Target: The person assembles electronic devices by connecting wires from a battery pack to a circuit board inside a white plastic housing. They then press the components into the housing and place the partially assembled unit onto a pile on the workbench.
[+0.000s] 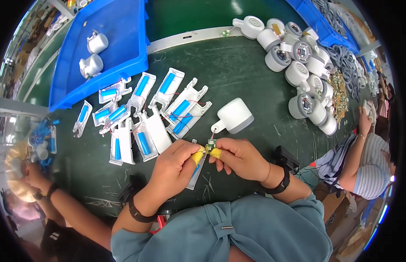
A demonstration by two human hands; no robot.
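Just in front of my body, my left hand [176, 162] and my right hand [241, 158] meet in a pinch, with yellow covers on fingertips. A small green circuit board [212, 143] stands up at the right fingertips, held by them. What the left fingers pinch beside the board is too small to make out. A thin reddish wire runs from the board to a white round-cornered device head [233, 114] with a grey rim, lying just beyond my hands. Partly under my left hand lies a white handle shell [195, 177] with a blue cell.
Several white handle shells with blue battery cells [143, 143] lie ahead to the left. Behind them a blue bin [124, 67] holds white parts. At the right are piled white-grey device heads [297, 74], loose circuit boards [339, 94] and grey rings [349, 65]. Other people work on both sides.
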